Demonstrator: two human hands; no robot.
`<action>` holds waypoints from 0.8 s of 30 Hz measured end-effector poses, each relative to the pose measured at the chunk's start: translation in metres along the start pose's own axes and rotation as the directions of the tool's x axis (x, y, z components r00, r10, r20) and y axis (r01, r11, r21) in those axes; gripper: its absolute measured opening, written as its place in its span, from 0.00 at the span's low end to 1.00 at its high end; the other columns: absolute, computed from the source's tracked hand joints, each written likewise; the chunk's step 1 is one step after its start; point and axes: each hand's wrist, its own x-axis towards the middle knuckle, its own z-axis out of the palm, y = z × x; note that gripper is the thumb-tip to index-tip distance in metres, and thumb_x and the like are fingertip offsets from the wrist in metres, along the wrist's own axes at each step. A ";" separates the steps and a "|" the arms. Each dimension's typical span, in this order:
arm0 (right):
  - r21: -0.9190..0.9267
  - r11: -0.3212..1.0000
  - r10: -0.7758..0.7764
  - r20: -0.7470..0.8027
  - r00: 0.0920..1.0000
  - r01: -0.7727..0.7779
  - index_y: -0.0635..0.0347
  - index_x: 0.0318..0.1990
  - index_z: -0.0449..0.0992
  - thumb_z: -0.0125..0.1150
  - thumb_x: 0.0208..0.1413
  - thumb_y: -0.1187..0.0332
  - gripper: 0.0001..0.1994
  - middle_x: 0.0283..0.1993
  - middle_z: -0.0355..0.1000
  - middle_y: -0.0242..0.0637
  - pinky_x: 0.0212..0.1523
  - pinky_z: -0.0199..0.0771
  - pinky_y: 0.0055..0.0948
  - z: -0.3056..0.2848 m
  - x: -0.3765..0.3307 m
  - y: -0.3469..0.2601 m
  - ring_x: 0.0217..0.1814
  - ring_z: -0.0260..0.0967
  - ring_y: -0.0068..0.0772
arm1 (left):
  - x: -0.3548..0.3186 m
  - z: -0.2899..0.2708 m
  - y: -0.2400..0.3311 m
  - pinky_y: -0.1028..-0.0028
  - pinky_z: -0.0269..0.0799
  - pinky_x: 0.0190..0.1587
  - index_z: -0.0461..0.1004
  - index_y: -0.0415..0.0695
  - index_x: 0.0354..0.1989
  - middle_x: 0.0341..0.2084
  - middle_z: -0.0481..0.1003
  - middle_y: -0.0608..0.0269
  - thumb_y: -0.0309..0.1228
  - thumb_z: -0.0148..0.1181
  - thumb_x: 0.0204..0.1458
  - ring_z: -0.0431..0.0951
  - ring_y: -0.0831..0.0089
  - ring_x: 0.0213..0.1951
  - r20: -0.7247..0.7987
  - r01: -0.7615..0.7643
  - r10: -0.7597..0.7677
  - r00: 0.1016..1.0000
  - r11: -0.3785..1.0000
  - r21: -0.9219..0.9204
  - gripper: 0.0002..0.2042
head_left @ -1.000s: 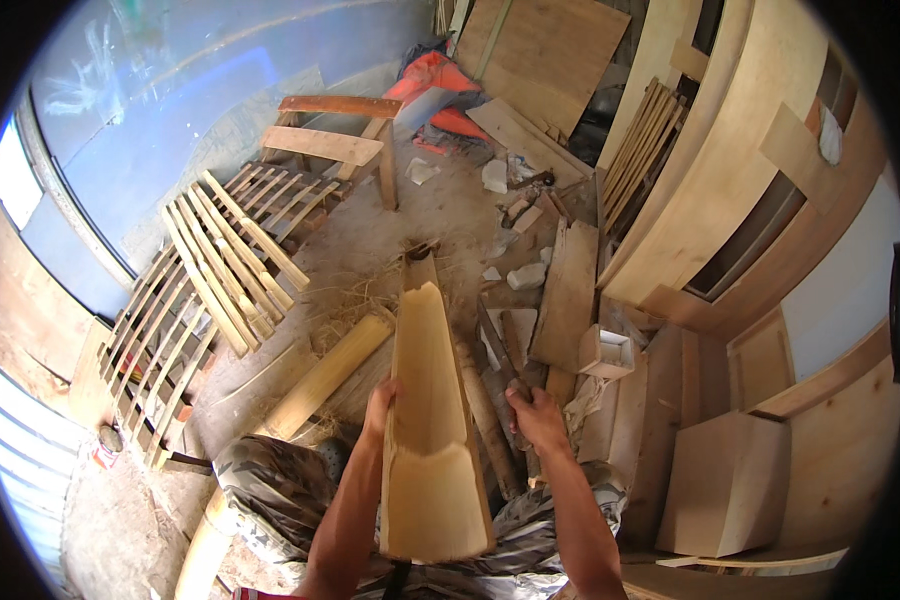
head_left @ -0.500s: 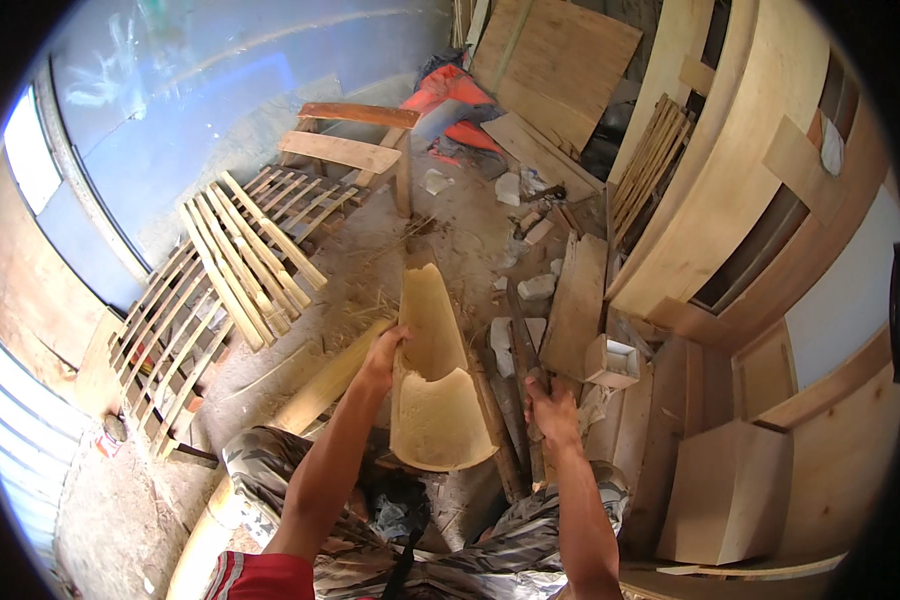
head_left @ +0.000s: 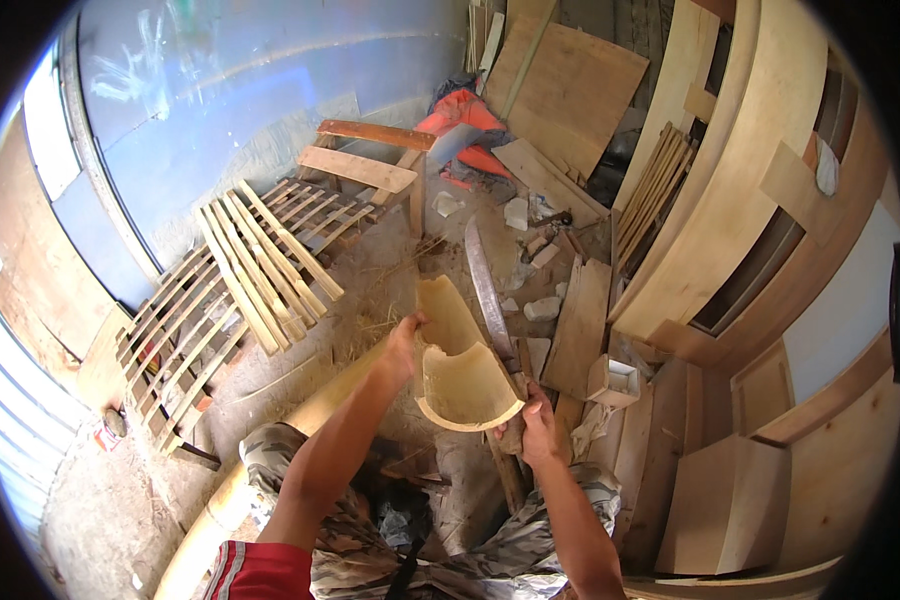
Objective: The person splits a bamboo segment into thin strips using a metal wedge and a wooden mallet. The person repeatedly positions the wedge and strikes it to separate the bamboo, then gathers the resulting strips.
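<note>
A long curved pale plywood panel (head_left: 710, 190) fills the picture from one o'clock to three o'clock, bending down toward flat light wooden boards (head_left: 730, 500) stacked at four o'clock. A blue-grey painted wall (head_left: 230, 90) takes up the stretch from ten to twelve o'clock, and below it, at nine to ten o'clock, lies a slatted frame of pale wooden battens (head_left: 240, 290) on the dusty ground, with a low wooden bench (head_left: 365, 165) just past its upper end at eleven o'clock. A flat brown plywood sheet (head_left: 570, 85) leans at twelve o'clock, and an orange plastic sheet (head_left: 460, 125) is bunched at its foot. Near the centre sits the curved half-round piece of pale split bamboo (head_left: 460, 365), hollow side facing up, held above the person's camouflage-patterned trousers (head_left: 350, 520). The left hand (head_left: 405, 340), at its nine o'clock side, is closed on the bamboo's left edge. The right hand (head_left: 535, 430), at its five o'clock corner, is clenched around the wooden handle of a long grey metal blade (head_left: 485, 285) — the blade rises toward twelve o'clock alongside the bamboo's right edge, touching or just beside it; I cannot tell which. A small open wooden box (head_left: 615, 380) rests at three o'clock of the bamboo — near the right hand.
</note>
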 end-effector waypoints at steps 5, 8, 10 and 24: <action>-0.076 0.995 -0.074 -0.120 0.990 0.065 0.65 0.64 0.59 0.68 0.49 0.39 0.45 0.50 0.71 0.38 0.37 0.77 0.32 0.023 0.002 0.007 0.43 0.72 0.29 | 0.037 -0.055 -0.027 0.58 0.74 0.45 0.74 0.47 0.42 0.38 0.75 0.57 0.42 0.51 0.56 0.75 0.59 0.40 0.107 -0.210 0.202 0.973 0.976 0.065 0.14; -0.016 0.992 -0.128 -0.141 0.982 0.127 0.65 0.67 0.57 0.67 0.54 0.45 0.43 0.61 0.65 0.39 0.62 0.62 0.32 -0.004 0.012 0.031 0.62 0.63 0.30 | -0.007 0.010 -0.001 0.57 0.71 0.50 0.74 0.45 0.44 0.41 0.76 0.55 0.48 0.49 0.56 0.75 0.58 0.44 0.005 0.074 -0.074 0.997 0.990 -0.120 0.19; 0.042 0.991 -0.119 -0.146 0.982 0.127 0.65 0.67 0.56 0.66 0.56 0.47 0.41 0.62 0.64 0.39 0.65 0.59 0.32 0.004 0.015 0.034 0.64 0.61 0.30 | -0.023 0.023 0.017 0.56 0.70 0.52 0.74 0.44 0.46 0.42 0.76 0.54 0.53 0.48 0.57 0.75 0.57 0.44 0.055 0.251 -0.246 0.968 0.910 -0.329 0.24; 0.110 0.975 -0.164 -0.218 0.962 0.191 0.57 0.62 0.59 0.53 0.67 0.54 0.24 0.54 0.69 0.35 0.54 0.73 0.33 0.068 0.048 -0.005 0.55 0.70 0.29 | -0.141 0.050 0.003 0.61 0.50 0.70 0.32 0.43 0.74 0.69 0.49 0.55 0.57 0.62 0.52 0.54 0.63 0.69 0.260 -0.717 0.689 0.677 0.697 0.019 0.54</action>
